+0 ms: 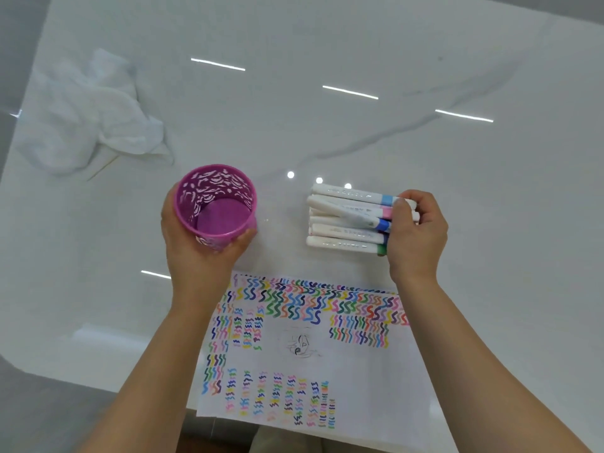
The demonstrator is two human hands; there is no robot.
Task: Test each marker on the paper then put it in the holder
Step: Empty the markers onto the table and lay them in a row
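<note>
A purple perforated holder (pixel 215 204) stands upright and empty on the white table, with my left hand (pixel 199 246) wrapped around its near side. To its right lies a pile of several white markers (pixel 346 220) with coloured caps pointing right. My right hand (pixel 415 233) rests on the cap ends of the pile, fingers curled on a marker with a blue band (pixel 356 219) that lies slanted on top. A sheet of paper (pixel 327 354) covered in many coloured squiggles lies in front of me, between my forearms.
A crumpled white cloth (pixel 88 116) lies at the far left of the glossy white marble table (pixel 359 125). A thin wooden stick (pixel 104 166) pokes out beneath the cloth. The table's near edge runs under the paper's lower end.
</note>
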